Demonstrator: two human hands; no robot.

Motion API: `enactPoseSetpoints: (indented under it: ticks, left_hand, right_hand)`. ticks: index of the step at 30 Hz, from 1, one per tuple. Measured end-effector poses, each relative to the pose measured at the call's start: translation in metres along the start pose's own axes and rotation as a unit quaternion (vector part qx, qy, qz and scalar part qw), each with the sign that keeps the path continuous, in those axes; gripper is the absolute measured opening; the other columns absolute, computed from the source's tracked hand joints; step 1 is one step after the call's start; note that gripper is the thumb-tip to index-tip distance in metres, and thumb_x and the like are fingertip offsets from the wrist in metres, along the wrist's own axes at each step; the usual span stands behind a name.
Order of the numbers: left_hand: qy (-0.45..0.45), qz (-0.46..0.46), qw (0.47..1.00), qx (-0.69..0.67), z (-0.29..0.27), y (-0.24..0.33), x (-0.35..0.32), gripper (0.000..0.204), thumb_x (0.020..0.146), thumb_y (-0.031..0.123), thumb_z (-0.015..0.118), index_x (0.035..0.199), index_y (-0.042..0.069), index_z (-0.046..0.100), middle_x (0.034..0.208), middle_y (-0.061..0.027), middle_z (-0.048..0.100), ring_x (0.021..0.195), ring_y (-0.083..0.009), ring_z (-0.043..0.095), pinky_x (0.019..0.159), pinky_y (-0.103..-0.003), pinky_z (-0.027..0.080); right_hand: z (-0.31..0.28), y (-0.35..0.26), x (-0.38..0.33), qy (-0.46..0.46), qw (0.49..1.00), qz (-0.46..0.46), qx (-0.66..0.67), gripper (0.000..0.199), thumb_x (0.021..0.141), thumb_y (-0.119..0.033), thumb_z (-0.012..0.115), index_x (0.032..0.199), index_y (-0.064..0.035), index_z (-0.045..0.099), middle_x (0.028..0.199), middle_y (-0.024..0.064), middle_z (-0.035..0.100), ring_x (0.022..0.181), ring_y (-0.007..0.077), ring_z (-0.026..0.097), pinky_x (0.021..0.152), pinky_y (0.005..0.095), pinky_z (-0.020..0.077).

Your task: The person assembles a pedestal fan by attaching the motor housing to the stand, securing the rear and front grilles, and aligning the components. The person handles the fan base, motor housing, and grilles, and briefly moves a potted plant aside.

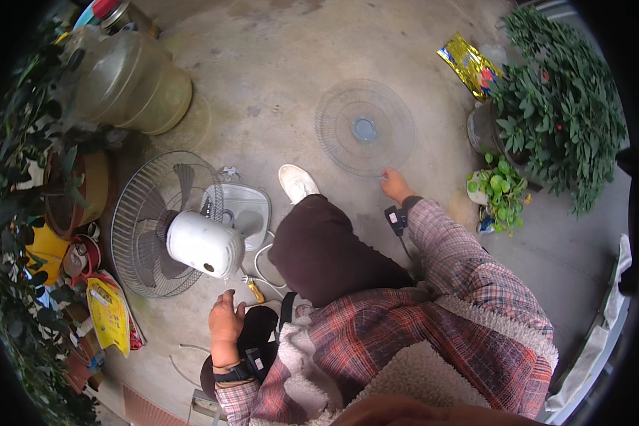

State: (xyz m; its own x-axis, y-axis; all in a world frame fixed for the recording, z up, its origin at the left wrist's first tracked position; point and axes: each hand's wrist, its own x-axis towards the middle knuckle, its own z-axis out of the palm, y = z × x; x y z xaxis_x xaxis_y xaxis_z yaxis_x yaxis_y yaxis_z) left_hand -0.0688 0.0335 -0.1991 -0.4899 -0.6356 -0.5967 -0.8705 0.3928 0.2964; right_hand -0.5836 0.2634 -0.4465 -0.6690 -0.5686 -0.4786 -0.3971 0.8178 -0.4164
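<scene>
- Pinching one grille (363,129) by its rim, my right hand (396,186) is hiding the contact.
- My left hand (226,319) is hanging empty, fingers loose.
- One motor housing (204,243) is partly covering one base (257,201).

Right hand (396,184) at the rim of a round wire grille (364,129), left hand (226,317) near a white fan (206,245); concrete floor (263,92) beneath

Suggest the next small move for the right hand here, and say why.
Probably pinch the near rim of the round wire guard and lift that edge slightly. The right hand has its fingertips at that rim, though a firm grip can't be confirmed, and the guard lies flat on the floor, apart from the fan.
</scene>
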Motion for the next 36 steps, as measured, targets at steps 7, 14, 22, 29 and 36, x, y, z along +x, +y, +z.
enactPoseSetpoints:
  ticks: [7,14,22,29,36]
  left_hand:
    - [0.088,-0.028,0.995,0.035,-0.028,0.004,-0.075,0.042,0.079,0.009,0.067,0.118,0.001,0.053,0.105,-0.0224,0.061,0.095,-0.0397,0.059,0.082,-0.043,0.048]
    - [0.175,-0.125,0.958,0.192,-0.024,-0.005,-0.159,0.034,0.089,0.019,0.053,0.118,0.001,0.054,0.122,-0.0187,0.055,0.114,-0.038,0.05,0.098,-0.049,0.037]
    - [0.22,-0.13,0.949,0.184,-0.01,-0.012,-0.166,0.024,0.09,0.017,0.05,0.106,0.001,0.06,0.112,-0.0168,0.06,0.109,-0.0364,0.053,0.095,-0.047,0.037]
    - [0.241,-0.121,0.946,0.181,-0.012,-0.008,-0.16,0.023,0.089,0.016,0.052,0.104,0.002,0.06,0.11,-0.0161,0.061,0.108,-0.0358,0.053,0.096,-0.047,0.038]
    - [0.261,-0.123,0.945,0.157,-0.012,-0.007,-0.162,0.022,0.086,0.014,0.057,0.105,0.004,0.061,0.109,-0.0131,0.062,0.108,-0.0331,0.054,0.097,-0.045,0.037]
  right_hand:
    - [0.022,0.012,0.02,0.183,0.923,0.27,0.206,0.055,0.079,-0.025,0.067,0.12,0.0078,0.051,0.123,0.0281,0.053,0.113,0.0398,0.054,0.092,0.0447,0.0464]
    - [0.035,0.026,0.051,-0.018,0.707,0.379,0.597,0.033,0.094,-0.023,0.053,0.108,0.0072,0.054,0.091,0.0189,0.064,0.074,0.0256,0.065,0.063,0.0354,0.0552]
    - [-0.035,0.006,0.075,0.009,0.639,0.265,0.722,0.02,0.09,-0.016,0.059,0.101,-0.0014,0.051,0.083,0.0103,0.058,0.07,0.02,0.06,0.059,0.0314,0.0542]
    - [-0.062,-0.053,0.017,0.055,0.665,0.135,0.733,0.036,0.088,-0.009,0.061,0.12,-0.0038,0.045,0.1,0.0093,0.058,0.084,0.0199,0.061,0.069,0.0311,0.0532]
    - [-0.111,-0.135,-0.03,-0.043,0.697,0.006,0.716,0.037,0.09,-0.009,0.06,0.124,-0.0021,0.047,0.098,0.0057,0.06,0.083,0.017,0.06,0.07,0.0289,0.0515]
